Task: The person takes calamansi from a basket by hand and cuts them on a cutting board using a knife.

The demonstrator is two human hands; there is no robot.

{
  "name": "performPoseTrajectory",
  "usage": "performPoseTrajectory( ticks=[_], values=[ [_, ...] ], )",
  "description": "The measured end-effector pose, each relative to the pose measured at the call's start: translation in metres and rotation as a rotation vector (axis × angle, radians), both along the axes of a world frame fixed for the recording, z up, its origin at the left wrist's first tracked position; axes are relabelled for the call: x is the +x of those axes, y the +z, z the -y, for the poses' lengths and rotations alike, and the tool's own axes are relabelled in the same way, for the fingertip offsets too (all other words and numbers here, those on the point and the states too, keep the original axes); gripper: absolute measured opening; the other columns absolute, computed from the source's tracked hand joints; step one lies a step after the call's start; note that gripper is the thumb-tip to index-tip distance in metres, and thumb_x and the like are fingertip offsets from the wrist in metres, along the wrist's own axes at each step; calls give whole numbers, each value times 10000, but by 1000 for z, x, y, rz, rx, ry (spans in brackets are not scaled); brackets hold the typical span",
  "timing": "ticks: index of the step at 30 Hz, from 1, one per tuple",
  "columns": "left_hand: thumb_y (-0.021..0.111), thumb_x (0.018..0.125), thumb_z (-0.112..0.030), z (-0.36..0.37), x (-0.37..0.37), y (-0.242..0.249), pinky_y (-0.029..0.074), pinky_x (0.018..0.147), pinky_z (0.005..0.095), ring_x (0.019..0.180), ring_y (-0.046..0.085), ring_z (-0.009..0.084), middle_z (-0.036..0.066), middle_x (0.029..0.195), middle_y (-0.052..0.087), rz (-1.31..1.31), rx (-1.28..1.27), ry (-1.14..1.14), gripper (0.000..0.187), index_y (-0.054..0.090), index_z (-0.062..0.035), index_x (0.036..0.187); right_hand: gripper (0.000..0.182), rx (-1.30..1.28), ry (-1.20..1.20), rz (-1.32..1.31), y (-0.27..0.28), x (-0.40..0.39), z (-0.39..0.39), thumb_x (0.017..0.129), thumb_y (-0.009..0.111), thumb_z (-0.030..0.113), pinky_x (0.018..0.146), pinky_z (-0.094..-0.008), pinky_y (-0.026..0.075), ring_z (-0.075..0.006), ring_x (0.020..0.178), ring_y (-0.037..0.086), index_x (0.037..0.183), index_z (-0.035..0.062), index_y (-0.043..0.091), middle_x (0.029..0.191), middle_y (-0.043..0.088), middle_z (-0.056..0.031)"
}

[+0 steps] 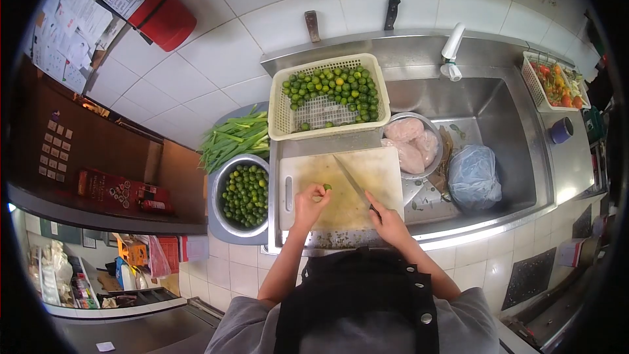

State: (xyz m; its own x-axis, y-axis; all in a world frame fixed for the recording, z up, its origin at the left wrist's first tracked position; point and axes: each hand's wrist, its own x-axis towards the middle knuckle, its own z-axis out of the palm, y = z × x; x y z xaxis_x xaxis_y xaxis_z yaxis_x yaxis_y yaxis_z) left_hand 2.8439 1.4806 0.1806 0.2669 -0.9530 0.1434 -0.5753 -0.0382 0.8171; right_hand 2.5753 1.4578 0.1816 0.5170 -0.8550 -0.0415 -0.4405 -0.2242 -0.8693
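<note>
My left hand [310,205] pinches a small green calamansi [327,187] between the fingertips, just above the white cutting board [390,170]. In my right hand [388,225] is the dark handle of a kitchen knife [350,177], its blade slanting up and left over the board. The board's surface is wet and stained yellowish. Behind it stands a cream plastic basket [278,115] with many calamansi [354,92] inside. To the left of the board, a metal bowl [223,223] is filled with more calamansi [244,195].
Green onions [239,134] lie behind the metal bowl. At right, a bowl of raw chicken [411,144] and a tied plastic bag [475,177] sit in the sink [508,118] under a faucet [452,52]. A vegetable basket [557,85] and dark cup [561,130] stand farther right.
</note>
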Motion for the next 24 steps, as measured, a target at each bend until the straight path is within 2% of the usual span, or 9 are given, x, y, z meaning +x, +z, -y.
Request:
performPoseTrajectory(
  ticks=[2,4,8,11,13,17,19,24],
  values=[
    [839,806,-66,2,-7,13,602,761,303,867,748,172,110,1004,756,-29,25,10,287,645,23,997,613,7,5,-9,1,-1,0,988,572,137,675,-547,497,-478,705,643,1567,210,385,756,642,-280],
    [825,827,-62,3,-17,27,613,798,316,877,759,210,130,985,756,-98,23,47,252,648,3,994,614,9,1,-3,3,0,0,988,574,135,683,-543,502,-477,725,649,1567,211,386,795,654,-280],
    [819,829,-42,2,-8,6,612,826,321,917,758,212,136,994,752,-70,23,-34,273,639,3,1029,612,17,-3,-5,3,0,0,987,577,129,703,-532,513,-477,775,662,1564,206,390,898,678,-283],
    [812,830,-17,1,-7,0,612,841,328,930,759,217,137,991,753,-116,21,-37,255,633,8,1009,609,4,-4,-3,2,0,0,985,578,128,693,-535,505,-478,758,656,1561,204,396,862,671,-280],
    [800,821,33,1,-5,0,616,865,336,952,746,222,149,1054,739,-194,13,-43,225,633,26,972,611,34,1,-26,5,0,1,984,578,128,688,-537,500,-478,748,652,1561,206,396,839,665,-279],
    [802,815,38,-1,-4,0,611,874,342,951,745,224,148,1049,742,-186,50,-25,225,632,20,962,619,9,-10,-4,6,0,1,980,580,130,675,-543,487,-475,722,644,1564,217,393,777,647,-277],
    [803,812,35,-1,-3,-1,607,876,344,962,745,229,151,1044,746,-130,40,-18,222,632,18,953,620,12,-10,4,2,1,1,979,580,131,675,-543,488,-476,721,643,1564,215,391,775,647,-277],
    [803,817,21,0,-8,8,600,875,332,956,746,224,157,1053,750,-175,41,22,222,645,17,973,620,18,2,-39,1,0,2,980,578,142,677,-544,489,-479,717,641,1566,211,388,762,644,-275]
  ],
)
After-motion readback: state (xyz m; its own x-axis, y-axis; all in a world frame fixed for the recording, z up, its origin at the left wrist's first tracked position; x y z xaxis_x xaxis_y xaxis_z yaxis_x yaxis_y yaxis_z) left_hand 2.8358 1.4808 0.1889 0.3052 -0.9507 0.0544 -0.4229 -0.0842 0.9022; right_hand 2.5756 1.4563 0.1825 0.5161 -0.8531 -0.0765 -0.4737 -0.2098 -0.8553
